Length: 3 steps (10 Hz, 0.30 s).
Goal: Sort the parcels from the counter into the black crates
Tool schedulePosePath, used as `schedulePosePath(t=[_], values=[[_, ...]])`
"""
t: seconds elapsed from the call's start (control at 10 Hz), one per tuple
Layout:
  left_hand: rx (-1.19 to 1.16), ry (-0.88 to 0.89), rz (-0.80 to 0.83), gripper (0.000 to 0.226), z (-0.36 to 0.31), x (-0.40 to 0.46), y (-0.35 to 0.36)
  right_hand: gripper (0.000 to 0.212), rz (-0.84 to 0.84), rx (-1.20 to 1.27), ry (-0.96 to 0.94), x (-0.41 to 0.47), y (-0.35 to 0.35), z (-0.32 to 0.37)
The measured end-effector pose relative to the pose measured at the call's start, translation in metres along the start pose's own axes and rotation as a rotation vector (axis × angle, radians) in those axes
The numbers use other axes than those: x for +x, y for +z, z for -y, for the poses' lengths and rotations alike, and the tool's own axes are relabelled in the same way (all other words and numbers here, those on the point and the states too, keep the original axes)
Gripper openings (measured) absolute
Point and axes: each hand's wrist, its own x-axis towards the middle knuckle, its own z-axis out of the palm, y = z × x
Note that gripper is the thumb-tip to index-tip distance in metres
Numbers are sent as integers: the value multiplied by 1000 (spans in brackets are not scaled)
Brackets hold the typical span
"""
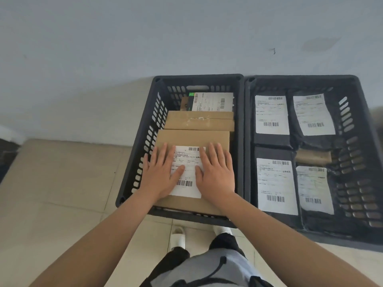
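Both hands, L (163, 172) & R (215, 172), lie flat w/ fingers straight on labelled cardboard box (192, 139) at near end of left crate (143, 141); 2 more boxes behind. Right crate (356, 154): 4 black mailer bags (271, 139). Tiled floor (62, 193), grey wall (145, 38) beyond

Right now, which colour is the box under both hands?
Brown cardboard box with a white label; head view.

Three boxes (192, 137) in left crate (145, 129) (bags (290, 158) in right crate (352, 129)).
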Motion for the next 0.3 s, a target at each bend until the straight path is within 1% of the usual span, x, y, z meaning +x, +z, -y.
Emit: schedulePosePath(t=[0.1,0.2,0.3], values=[[-59,0,10,78,-9,-13,-17,66,52,72,-25,-14,-19,3],[-265,26,-57,75,-14,-41,-22,62,-49,204,-26,-56,-35,12],[-585,95,-113,68,-11,-77,-11,50,-220,393,52,-105,-35,27]])
